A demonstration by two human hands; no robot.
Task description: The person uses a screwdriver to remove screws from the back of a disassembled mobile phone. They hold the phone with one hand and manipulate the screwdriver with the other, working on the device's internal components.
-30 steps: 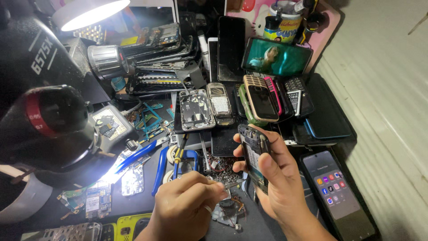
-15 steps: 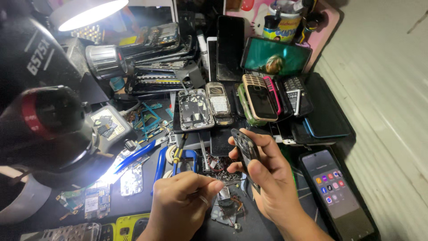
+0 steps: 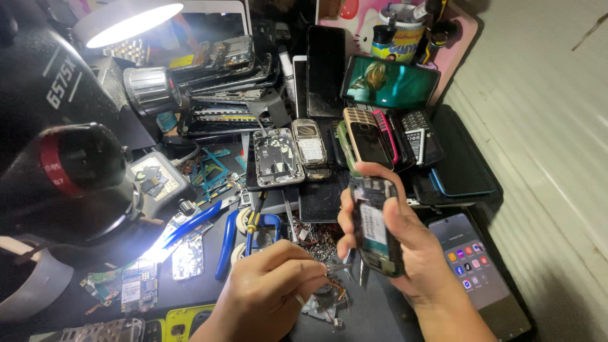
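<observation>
- Right hand (image 3: pixel 405 244) grips an opened phone body (image 3: pixel 377 234), held upright with its bare back toward the camera; thumb on the near long edge, fingers wrapped behind the far edge.
- The phone body fills the palm and stands well above the bench, just right of the left hand's fingertips.
- Left hand (image 3: pixel 272 288) is pinched shut on a thin metal tool (image 3: pixel 342 267); whether tweezers or a small driver, cannot tell.
- The tool's tip points right and reaches the lower left edge of the phone body; actual contact cannot be resolved.
- Ring (image 3: pixel 299 299) on one finger of the left hand.
- Directly under the left fingertips: a small circuit board (image 3: pixel 326 304) lying flat on the dark bench.
- Left of the left hand: blue-handled pliers (image 3: pixel 223 244) and a bright patch of lamp light.
- Beyond both hands: a row of old keypad phones (image 3: pixel 367 136) and a stripped phone frame (image 3: pixel 277 157), all lying flat.
- Right of the right hand, beside the wrist: a smartphone with lit screen (image 3: pixel 468 259), flat on the bench.
- Far from the hands, propped upright at the back: a phone playing video (image 3: pixel 389 82).
- Far left, above the left hand: a black hot-air tool (image 3: pixel 69 183) and a desk lamp (image 3: pixel 126 22).
</observation>
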